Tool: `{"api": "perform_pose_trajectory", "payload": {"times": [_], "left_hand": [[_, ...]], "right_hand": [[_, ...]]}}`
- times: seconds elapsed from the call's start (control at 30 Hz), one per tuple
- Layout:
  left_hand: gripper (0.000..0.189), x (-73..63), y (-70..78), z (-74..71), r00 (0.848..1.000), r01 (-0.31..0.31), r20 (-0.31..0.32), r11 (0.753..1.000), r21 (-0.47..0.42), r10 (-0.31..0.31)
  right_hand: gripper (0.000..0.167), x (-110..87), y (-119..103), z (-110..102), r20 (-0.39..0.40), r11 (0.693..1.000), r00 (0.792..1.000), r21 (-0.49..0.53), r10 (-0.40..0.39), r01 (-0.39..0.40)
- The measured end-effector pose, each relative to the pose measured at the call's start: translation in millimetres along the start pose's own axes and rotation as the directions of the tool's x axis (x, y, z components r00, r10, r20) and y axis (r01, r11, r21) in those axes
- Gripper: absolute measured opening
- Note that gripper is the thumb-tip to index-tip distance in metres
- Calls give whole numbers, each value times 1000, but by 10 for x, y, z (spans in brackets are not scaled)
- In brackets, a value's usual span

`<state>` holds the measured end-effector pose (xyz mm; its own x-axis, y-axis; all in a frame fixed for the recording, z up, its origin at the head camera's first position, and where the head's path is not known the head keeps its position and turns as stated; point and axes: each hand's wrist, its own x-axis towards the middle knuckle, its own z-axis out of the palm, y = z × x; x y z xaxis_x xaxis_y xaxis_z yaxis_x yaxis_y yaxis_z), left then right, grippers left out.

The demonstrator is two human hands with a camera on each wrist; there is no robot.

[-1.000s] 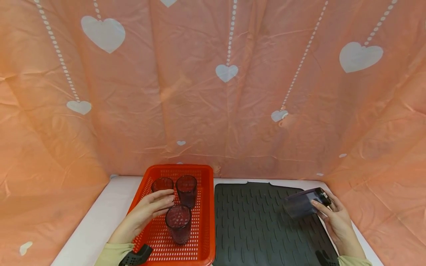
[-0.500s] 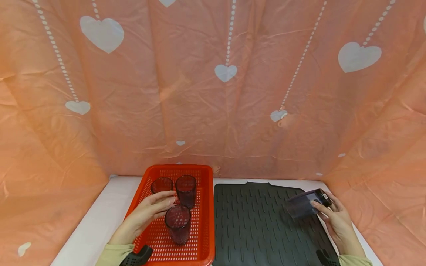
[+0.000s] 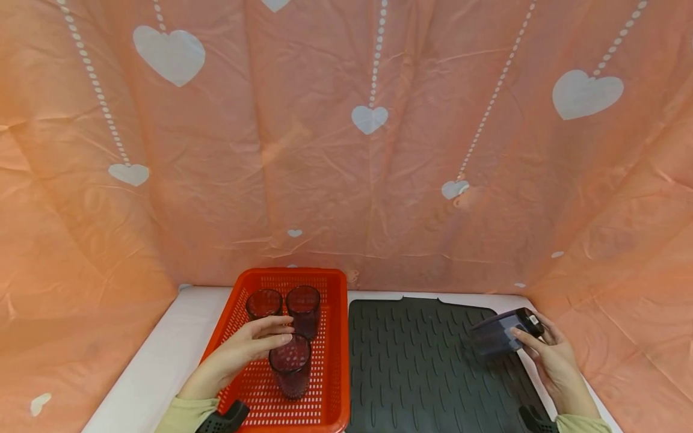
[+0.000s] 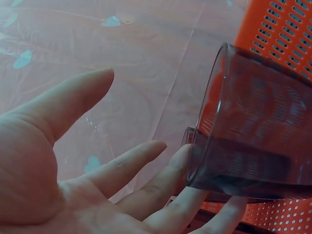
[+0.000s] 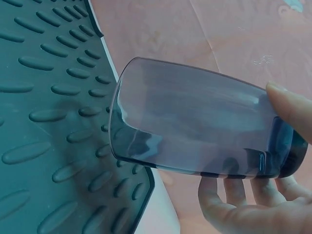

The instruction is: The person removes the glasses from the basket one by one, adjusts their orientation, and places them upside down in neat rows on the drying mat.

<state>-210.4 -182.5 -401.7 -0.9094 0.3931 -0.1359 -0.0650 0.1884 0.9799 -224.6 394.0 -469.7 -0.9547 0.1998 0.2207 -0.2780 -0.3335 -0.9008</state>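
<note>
In the head view my right hand (image 3: 554, 361) grips a dark tinted drinking glass (image 3: 498, 334) near its base. That glass lies tilted on its side in the air, its mouth toward the left over the black ribbed mat (image 3: 422, 367). The right wrist view shows the thumb on top and the fingers beneath the held glass (image 5: 195, 122). My left hand (image 3: 243, 349) reaches over the red basket (image 3: 346, 373), fingers extended beside the nearest upright glass (image 3: 291, 367). In the left wrist view its fingertips are at the rim and side of this glass (image 4: 258, 122); the thumb stands apart.
Two more tinted glasses, a left one (image 3: 264, 300) and a right one (image 3: 304, 310), stand at the back of the basket. Both basket and mat lie on a white table (image 3: 157, 355). An orange sheet with hearts (image 3: 325, 180) encloses the back and sides.
My left hand has shifted slightly right, its fingers now over the nearest glass's rim. The right hand has moved slightly right with its glass.
</note>
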Motion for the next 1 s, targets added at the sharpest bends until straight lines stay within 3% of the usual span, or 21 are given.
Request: {"api": "perform_pose_trajectory", "payload": {"times": [0.2,0.3,0.4,0.63,0.73,1.0], "left_hand": [[61,-1,20,23,1000,-9,23,999,51,8],[61,-3,29,49,999,-33,35,997,70,30],[62,-8,36,81,998,-47,41,995,91,43],[60,-7,37,120,995,-88,47,987,135,82],[61,-6,30,128,994,-104,47,983,150,98],[62,-25,48,156,993,-120,43,973,196,113]], "right_hand": [[53,-95,-196,241,-29,997,998,60,48,-46],[55,-88,-211,242,-37,997,998,47,60,-58],[57,8,-84,45,-31,999,999,-12,43,-44],[76,364,500,-755,-44,997,999,-75,17,-20],[79,409,572,-869,-52,996,998,-85,34,-38],[80,389,561,-862,-132,978,990,-192,54,-79]]}}
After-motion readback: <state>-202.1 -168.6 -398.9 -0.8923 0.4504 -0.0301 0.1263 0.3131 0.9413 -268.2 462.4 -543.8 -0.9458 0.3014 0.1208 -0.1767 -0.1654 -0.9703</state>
